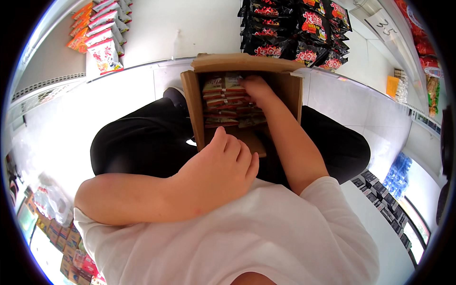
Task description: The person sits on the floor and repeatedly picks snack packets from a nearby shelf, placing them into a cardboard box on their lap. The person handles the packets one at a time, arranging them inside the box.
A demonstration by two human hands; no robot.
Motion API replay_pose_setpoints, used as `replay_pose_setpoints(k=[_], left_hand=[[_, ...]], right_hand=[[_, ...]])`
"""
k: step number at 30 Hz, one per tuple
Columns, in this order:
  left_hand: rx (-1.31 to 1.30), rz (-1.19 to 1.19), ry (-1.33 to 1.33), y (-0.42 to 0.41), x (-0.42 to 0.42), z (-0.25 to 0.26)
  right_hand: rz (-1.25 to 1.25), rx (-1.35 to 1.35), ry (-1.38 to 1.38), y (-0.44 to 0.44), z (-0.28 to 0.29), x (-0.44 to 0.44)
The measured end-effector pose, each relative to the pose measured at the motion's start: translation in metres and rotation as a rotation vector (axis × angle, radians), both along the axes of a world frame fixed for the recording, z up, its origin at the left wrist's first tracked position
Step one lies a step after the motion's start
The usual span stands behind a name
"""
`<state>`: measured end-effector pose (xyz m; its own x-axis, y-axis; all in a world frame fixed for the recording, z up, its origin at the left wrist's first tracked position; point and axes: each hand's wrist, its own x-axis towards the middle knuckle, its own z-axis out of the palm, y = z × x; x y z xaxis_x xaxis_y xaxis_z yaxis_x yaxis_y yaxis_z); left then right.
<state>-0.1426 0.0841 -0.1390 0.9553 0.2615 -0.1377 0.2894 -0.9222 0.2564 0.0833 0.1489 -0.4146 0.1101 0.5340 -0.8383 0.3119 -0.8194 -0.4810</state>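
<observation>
An open cardboard box (194, 107) stands between my bent legs, its top flaps folded outward. Flat packets (222, 96) with red edges lie stacked in its left and middle part. My right hand (257, 92) reaches into the box, fingers closed around the right end of the upper packets; how many it grips is hidden. In front of my chest, nearer than the box's front edge, my left hand (222, 162) hangs with its back to me and fingers curled. Its palm is hidden, so I cannot see whether anything is in it.
Beyond the box runs a white shelf (185, 25) with black noodle packets (278, 32) at right and white-and-red bags (105, 53) at left. Stacked cartons (66, 235) stand low left, near a plastic bag (58, 203). Wrapped blue bottles (398, 174) stand at right.
</observation>
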Motion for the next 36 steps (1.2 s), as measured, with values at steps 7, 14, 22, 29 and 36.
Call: replay_pose_setpoints(k=[7,14,22,29,36], left_hand=[[-0.014,-0.031,0.047,-0.001,-0.004,-0.004],[-0.028,-0.061,0.069,0.000,-0.002,-0.003],[-0.018,-0.054,0.053,0.002,-0.006,-0.006],[-0.041,-0.100,0.147,0.009,-0.003,0.000],[-0.035,-0.036,0.126,0.006,-0.006,-0.003]], right_hand=[[-0.378,0.084,0.155,-0.027,0.115,0.024],[-0.469,0.145,0.027,-0.046,0.073,0.028],[-0.464,0.142,0.027,-0.049,0.048,0.023],[-0.460,-0.025,0.012,-0.037,-0.006,0.027],[0.692,0.276,-0.827,-0.029,0.039,-0.007]])
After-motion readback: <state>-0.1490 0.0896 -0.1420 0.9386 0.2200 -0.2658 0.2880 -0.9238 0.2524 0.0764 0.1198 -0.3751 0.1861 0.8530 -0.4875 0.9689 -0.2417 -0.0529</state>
